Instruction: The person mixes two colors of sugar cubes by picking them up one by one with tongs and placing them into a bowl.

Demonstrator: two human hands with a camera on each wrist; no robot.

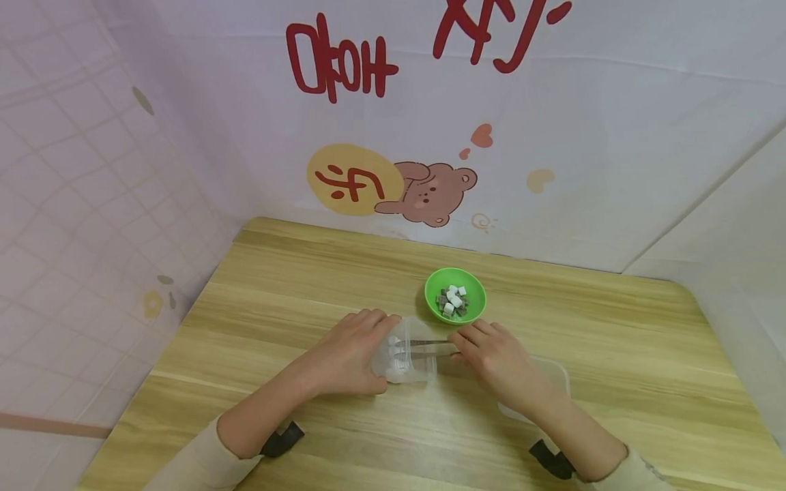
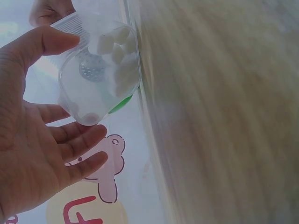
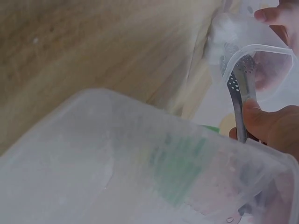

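Observation:
My left hand (image 1: 353, 354) grips a clear plastic container (image 1: 422, 372) lying tipped on its side, its mouth facing right. Several white cubes (image 2: 119, 79) are gathered along one wall inside. Metal tongs (image 3: 237, 102) with perforated tips are pinched in my right hand (image 1: 494, 361); the tips reach through the mouth into the container. Whether the tips touch a cube, I cannot tell. Just behind the hands stands a green bowl (image 1: 432, 289) with white cubes (image 1: 453, 299) and grey-brown cubes (image 1: 462, 311) in it.
A second translucent plastic container (image 1: 557, 374) sits on the wooden table (image 1: 295, 273) at the right, partly hidden under my right forearm. White printed cloth (image 1: 571, 136) hangs along the table's back and sides.

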